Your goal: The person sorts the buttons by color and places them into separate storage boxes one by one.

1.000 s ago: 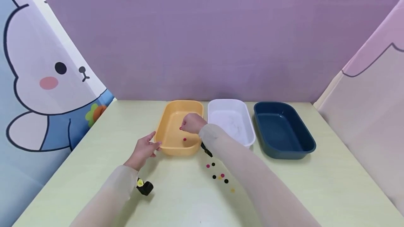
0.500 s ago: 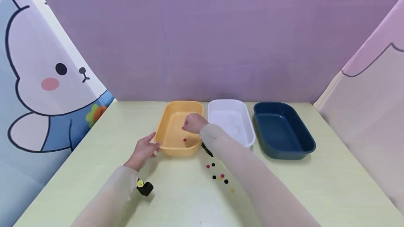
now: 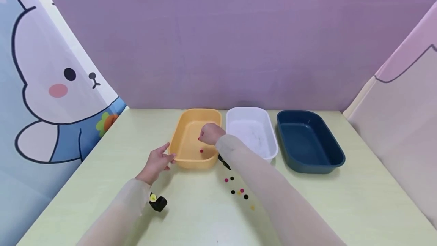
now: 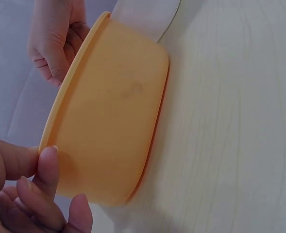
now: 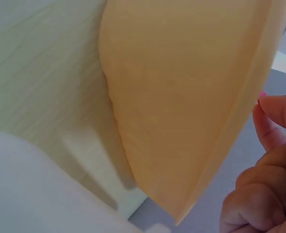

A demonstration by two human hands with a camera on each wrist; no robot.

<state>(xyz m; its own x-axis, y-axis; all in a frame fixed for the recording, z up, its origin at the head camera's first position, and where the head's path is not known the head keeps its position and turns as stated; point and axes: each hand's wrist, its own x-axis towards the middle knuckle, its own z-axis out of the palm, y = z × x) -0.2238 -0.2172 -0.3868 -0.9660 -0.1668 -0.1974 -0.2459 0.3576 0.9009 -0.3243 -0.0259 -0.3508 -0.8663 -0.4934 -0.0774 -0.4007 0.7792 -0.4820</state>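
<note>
My left hand [image 3: 157, 162] grips the near left corner of an orange plastic tray [image 3: 196, 164], thumb and fingers on its rim in the left wrist view. Over the tray, my right hand [image 3: 211, 133] pinches a small pink disc [image 5: 262, 93] between thumb and forefinger, its other fingers curled. Only the disc's edge shows at the fingertips. Another pink disc [image 3: 201, 151] lies on the tray floor, nearer the front wall.
Right of the orange tray stand a white tray [image 3: 252, 136] and a dark blue tray [image 3: 310, 143]. Several small discs, pink, black [image 3: 246, 197] and yellow [image 3: 252, 207], lie on the table beside my right forearm. A purple backdrop rises behind the trays.
My right hand has shifted slightly to the right over the orange tray, still pinching the pink disc. The left hand keeps its hold on the rim.
</note>
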